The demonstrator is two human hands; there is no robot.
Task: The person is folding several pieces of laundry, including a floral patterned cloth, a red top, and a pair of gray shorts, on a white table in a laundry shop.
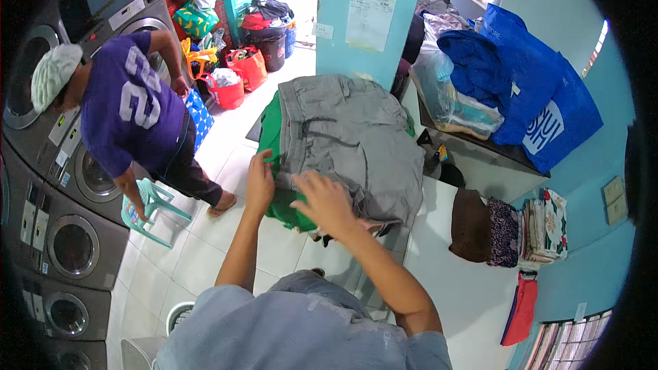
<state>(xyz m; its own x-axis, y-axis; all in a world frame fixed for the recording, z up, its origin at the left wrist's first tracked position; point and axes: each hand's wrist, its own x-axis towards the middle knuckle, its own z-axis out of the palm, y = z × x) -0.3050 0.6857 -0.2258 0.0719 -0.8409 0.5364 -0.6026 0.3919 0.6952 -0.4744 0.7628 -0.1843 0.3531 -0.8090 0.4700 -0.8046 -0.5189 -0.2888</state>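
Grey drawstring shorts (354, 128) lie spread out, waistband to the left, over a green garment (270, 123) and other cloth on a raised pile. My left hand (261, 182) is by the left edge of the pile, beside the green garment, with its fingers slightly curled and nothing visible in it. Over the lower end of the waistband, my right hand (326, 200) has its fingers spread and holds nothing. It hides part of the shorts; whether it touches them I cannot tell. What supports the pile is mostly hidden beneath the clothes.
A person (136, 97) at left grips a green plastic stool (149, 205) before stacked front-loading machines (74, 246). Folded cloths (470, 226) rest on the white table (437, 288) at right. Blue bags (560, 108) fill a shelf beyond; laundry bags (226, 90) stand near the doorway.
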